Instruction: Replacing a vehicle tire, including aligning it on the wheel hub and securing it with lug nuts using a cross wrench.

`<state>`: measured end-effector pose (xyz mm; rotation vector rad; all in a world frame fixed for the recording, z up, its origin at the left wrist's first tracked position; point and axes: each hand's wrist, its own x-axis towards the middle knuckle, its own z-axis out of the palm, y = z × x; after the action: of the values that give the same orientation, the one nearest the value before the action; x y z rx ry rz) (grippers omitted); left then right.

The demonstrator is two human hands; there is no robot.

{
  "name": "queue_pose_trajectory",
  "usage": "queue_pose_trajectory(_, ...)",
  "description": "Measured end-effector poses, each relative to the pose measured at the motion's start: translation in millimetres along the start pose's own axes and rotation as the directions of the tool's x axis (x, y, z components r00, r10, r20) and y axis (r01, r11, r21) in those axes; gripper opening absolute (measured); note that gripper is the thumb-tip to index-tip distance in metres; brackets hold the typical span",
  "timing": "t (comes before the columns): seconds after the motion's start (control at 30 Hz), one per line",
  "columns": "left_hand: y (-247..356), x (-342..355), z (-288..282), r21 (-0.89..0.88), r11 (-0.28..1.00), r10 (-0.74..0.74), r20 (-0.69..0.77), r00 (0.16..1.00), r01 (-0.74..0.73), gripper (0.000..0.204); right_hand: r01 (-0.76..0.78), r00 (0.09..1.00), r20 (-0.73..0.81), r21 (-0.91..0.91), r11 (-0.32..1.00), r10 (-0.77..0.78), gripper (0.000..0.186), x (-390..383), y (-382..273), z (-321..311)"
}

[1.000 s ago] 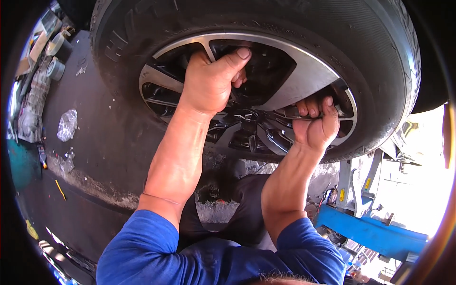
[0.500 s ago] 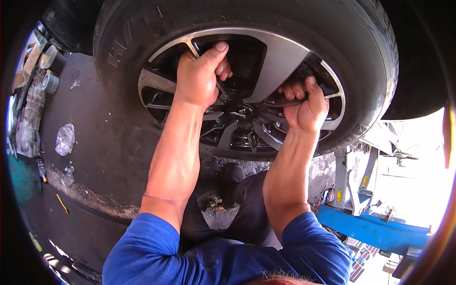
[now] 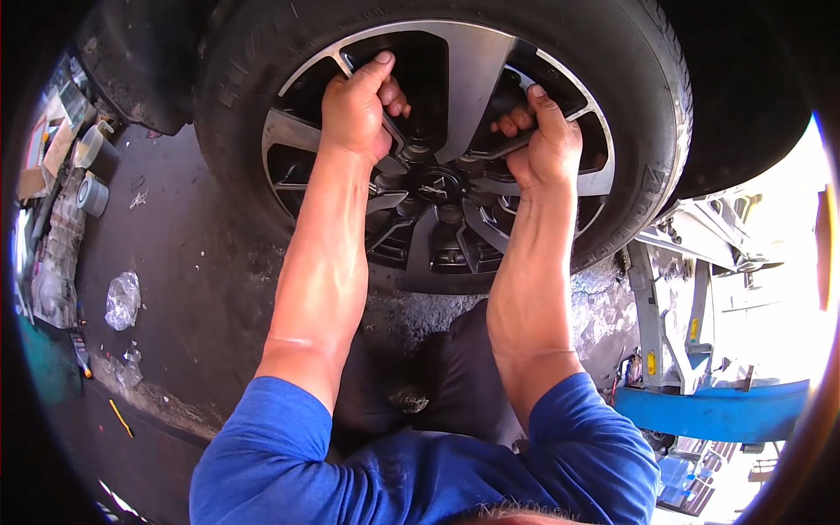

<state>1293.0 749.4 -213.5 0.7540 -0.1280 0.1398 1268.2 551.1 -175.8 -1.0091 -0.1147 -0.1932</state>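
Note:
A large car wheel fills the upper middle, a black tire (image 3: 229,166) around a silver and black alloy rim (image 3: 474,79). My left hand (image 3: 354,114) grips a spoke at the upper left of the rim, thumb up and fingers curled round it. My right hand (image 3: 547,136) holds a spoke at the upper right, fingers curled into the opening. The dark center cap (image 3: 435,186) shows between my hands.
Car parts and containers (image 3: 52,262) line the left edge. A plastic bag (image 3: 122,300) and a yellow stick (image 3: 121,417) lie on the dark floor. At the right is a blue lift beam (image 3: 709,411) with grey uprights. A dark wheel well sits behind the tire.
The wheel and both hands have shifted upward in view, with the right hand also moving left. Both hands keep their grip on the spokes.

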Motion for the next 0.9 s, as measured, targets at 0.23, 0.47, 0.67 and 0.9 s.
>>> queue_pose_trajectory(0.23, -5.2, 17.0, -5.9, 0.021, 1.000, -0.001, 0.011, 1.000, 0.001, 0.027, -0.031, 0.999, -0.010, 0.018, 0.999, 0.031, 0.019, 21.2, 8.7, -5.7)
queue_pose_trajectory(0.47, -17.4, 19.5, -3.6, -0.009, 0.999, 0.032, -0.059, 0.998, -0.033, 0.027, -0.004, 0.999, -0.052, 0.001, 1.000, 0.004, 0.019, 34.2, 19.3, -16.9)
queue_pose_trajectory(0.67, -22.8, 20.3, -13.1, -0.038, 0.998, 0.050, 0.039, 0.998, -0.049, 0.027, 0.129, 0.991, 0.036, -0.070, 0.989, -0.127, 0.021, 30.1, 30.5, -33.7)
queue_pose_trajectory(0.9, -22.1, 21.0, -21.4, -0.002, 0.998, -0.070, 0.040, 0.997, 0.070, 0.029, -0.198, 0.975, -0.177, -0.444, 0.874, 0.131, 0.028, 16.7, -1.2, -19.8)
